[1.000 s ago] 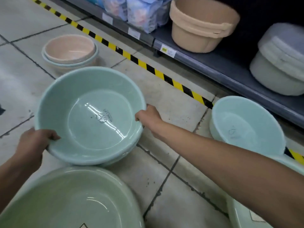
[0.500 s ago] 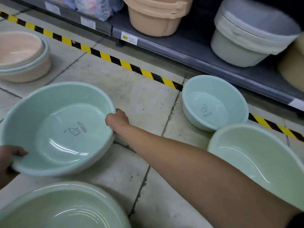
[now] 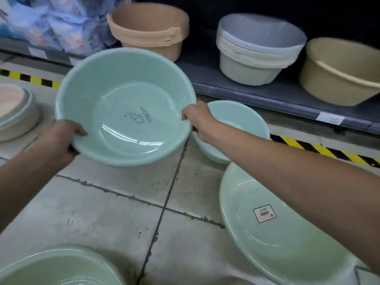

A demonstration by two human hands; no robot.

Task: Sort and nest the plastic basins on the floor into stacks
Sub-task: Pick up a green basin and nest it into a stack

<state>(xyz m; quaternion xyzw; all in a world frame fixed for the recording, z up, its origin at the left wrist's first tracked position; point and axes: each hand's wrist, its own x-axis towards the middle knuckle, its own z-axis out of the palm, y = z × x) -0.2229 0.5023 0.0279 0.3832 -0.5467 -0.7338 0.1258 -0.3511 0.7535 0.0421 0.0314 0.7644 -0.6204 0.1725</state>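
Sorting is looking only partly done. Both hands are gripping the basin (image 3: 131,112) in mid-frame and holding it seemingly clear of the floor (image 3: 102,212), tilted a little toward the camera. The left hand (image 3: 61,138) is curling round the lower-left rim with the thumb inside. The right hand (image 3: 195,118) is closing over the right rim.

One nested pair, the pink stack (image 3: 14,112) at the left edge, is standing done (a pink basin sitting inside a paler one). Three others are lying loose: a small basin (image 3: 242,120) just behind the right hand, a big basin (image 3: 277,223) at lower right, and a green basin (image 3: 57,268) in the bottom left corner. By my reading, the carried one is needing a partner of like colour. The small basin looks too little to receive it, so that one may have to go inside instead.

Tubs (image 3: 257,50) are sitting on the shelf (image 3: 267,95) across the top, with striped tape (image 3: 329,149) running along its foot. As I judge it, the main obstacle is the person's own right forearm, which is crossing over the big basin and hiding part of it.
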